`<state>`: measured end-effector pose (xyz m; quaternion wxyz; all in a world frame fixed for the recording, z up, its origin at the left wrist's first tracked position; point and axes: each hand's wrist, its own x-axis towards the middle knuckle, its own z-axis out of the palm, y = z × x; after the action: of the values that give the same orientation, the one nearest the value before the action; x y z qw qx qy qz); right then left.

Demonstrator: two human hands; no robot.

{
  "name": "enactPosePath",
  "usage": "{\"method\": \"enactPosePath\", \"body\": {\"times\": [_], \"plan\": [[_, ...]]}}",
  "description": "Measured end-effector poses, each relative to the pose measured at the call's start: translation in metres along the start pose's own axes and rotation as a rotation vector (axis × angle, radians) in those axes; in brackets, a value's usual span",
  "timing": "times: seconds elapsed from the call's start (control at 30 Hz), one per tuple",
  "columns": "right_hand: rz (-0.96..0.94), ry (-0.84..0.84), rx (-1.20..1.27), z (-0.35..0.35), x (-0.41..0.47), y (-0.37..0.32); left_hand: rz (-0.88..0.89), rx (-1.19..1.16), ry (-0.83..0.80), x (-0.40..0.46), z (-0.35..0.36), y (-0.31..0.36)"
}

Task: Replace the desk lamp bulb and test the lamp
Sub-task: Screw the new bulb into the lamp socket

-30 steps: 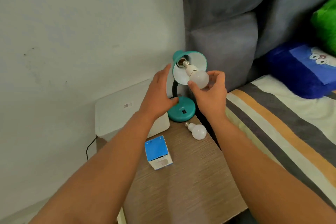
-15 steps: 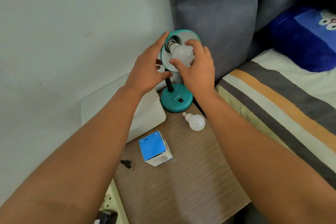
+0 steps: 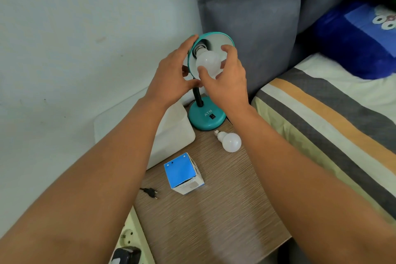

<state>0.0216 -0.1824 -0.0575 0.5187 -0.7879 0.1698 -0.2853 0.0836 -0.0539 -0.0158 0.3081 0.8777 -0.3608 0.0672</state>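
Right-hand fingers around bulb in lamp shade; left hand on shade's left. Below fingers on desk: lamp base, spare bulb, box w/ plug to its left.

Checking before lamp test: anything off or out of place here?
Yes: the lamp's plug lies loose on the table, not in the power strip. A spare bulb lies on its side near the lamp base. Right hand grips the bulb in the shade.
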Motion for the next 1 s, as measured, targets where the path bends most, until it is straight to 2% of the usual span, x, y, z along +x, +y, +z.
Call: {"method": "enactPosePath", "body": {"times": [0.27,0.37,0.73,0.87,1.0], "plan": [[-0.015,-0.023,-0.024,0.0012,-0.0003,0.0042,0.020,0.002,-0.003,-0.0016,0.0014,-0.0018],[0.022,-0.049,0.029,0.0001,0.0003,0.0047,0.017,-0.004,0.002,-0.0009,0.0011,-0.0033],[0.164,-0.072,-0.062,0.0001,0.0051,0.0050,-0.004,0.026,-0.011,-0.0012,0.0003,-0.0014],[0.099,0.006,-0.090,0.0007,0.0026,0.0047,-0.002,0.008,-0.016,-0.0024,0.0007,-0.0011],[-0.060,0.072,-0.066,0.0004,-0.0006,0.0035,-0.006,-0.011,-0.005,-0.0033,0.0019,-0.0022]]}}
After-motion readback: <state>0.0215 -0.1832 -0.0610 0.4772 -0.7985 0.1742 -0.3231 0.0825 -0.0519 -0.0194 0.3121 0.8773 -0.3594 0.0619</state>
